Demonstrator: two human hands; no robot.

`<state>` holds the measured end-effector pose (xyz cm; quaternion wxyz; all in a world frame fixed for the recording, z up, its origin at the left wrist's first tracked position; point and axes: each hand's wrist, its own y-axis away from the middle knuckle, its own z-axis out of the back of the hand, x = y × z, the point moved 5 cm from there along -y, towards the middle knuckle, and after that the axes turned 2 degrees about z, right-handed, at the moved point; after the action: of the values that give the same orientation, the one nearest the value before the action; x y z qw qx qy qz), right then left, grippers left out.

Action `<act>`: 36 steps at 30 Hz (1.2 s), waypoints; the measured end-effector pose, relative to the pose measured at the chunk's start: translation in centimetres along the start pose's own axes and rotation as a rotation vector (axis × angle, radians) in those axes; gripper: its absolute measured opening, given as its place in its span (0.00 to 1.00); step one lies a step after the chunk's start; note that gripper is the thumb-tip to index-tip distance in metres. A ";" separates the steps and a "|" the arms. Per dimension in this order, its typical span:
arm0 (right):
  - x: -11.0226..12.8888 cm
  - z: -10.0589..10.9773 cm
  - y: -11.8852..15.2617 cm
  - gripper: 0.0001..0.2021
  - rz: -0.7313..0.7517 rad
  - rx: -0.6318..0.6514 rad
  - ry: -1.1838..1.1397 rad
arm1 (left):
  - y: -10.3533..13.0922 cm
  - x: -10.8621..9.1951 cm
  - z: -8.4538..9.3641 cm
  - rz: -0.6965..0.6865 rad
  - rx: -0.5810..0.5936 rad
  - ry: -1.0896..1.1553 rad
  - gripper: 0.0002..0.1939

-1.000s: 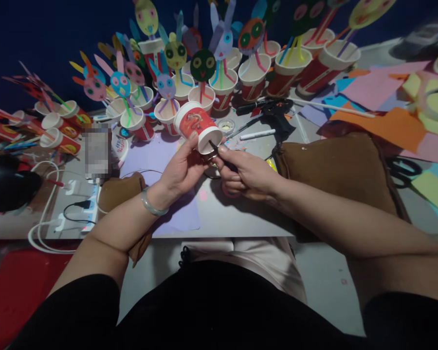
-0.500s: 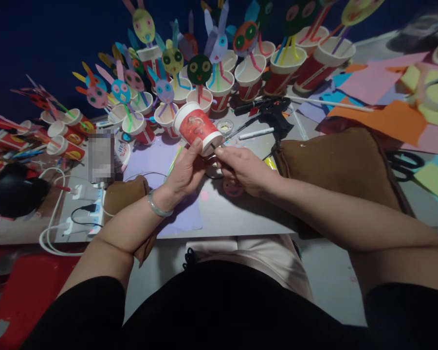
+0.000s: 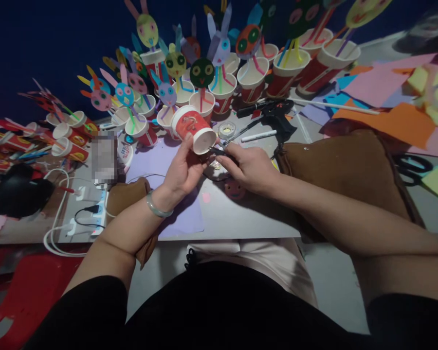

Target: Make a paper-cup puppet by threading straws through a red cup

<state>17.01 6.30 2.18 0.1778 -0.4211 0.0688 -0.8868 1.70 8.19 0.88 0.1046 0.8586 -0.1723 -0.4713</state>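
Observation:
A red and white paper cup (image 3: 192, 125) is tilted on its side, its base turned toward my right hand. My left hand (image 3: 184, 167) is closed around its lower side, thumb up against the red wall. In my right hand (image 3: 250, 167) is a slim dark tool (image 3: 218, 151), pinched between thumb and fingers, with its tip at the edge of the cup's base. My fingers hide most of the tool, so its exact kind is unclear. A tape roll (image 3: 226, 129) and a white marker (image 3: 259, 136) lie just beyond my hands.
Several paper cups with paper animal heads on coloured straws (image 3: 253, 73) line the back. A black glue gun (image 3: 277, 119), brown cushion (image 3: 343, 180), black-handled scissors (image 3: 412, 167) and coloured paper (image 3: 394, 121) occupy the right. On the left are a power strip (image 3: 99, 211) and white cables (image 3: 53, 233).
The cup has turned so that more of its base shows. My right hand has drawn back slightly to the right, and more of the dark tool is visible.

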 end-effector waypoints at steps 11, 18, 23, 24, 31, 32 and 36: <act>1.2 -0.4 -0.1 0.26 -0.019 0.149 -0.686 | 1.1 -0.3 -0.7 0.089 0.067 -0.005 0.21; 1.5 -1.0 0.1 0.28 -0.098 0.253 -0.971 | 1.3 -0.2 -0.6 0.088 0.024 0.003 0.22; 1.1 -1.1 0.2 0.27 -0.138 0.262 -1.005 | 1.4 -0.2 -0.8 0.075 0.063 -0.030 0.20; 1.1 -1.2 0.2 0.27 -0.140 0.263 -1.008 | 1.4 -0.2 -0.9 0.073 0.073 -0.028 0.20; 0.7 -1.3 0.3 0.26 -0.159 0.253 -1.008 | 1.6 0.0 -0.9 0.108 0.055 -0.007 0.20; 0.6 -1.3 0.3 0.26 -0.166 0.248 -1.006 | 1.6 0.0 -0.9 0.112 0.049 -0.003 0.20; 0.5 -1.2 0.3 0.26 -0.165 0.230 -0.970 | 1.5 -0.1 -0.8 0.112 0.026 -0.001 0.22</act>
<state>15.90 5.84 1.70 0.1636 -0.7663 -0.1533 -0.6020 2.03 6.81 1.88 0.1194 0.8488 -0.2262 -0.4628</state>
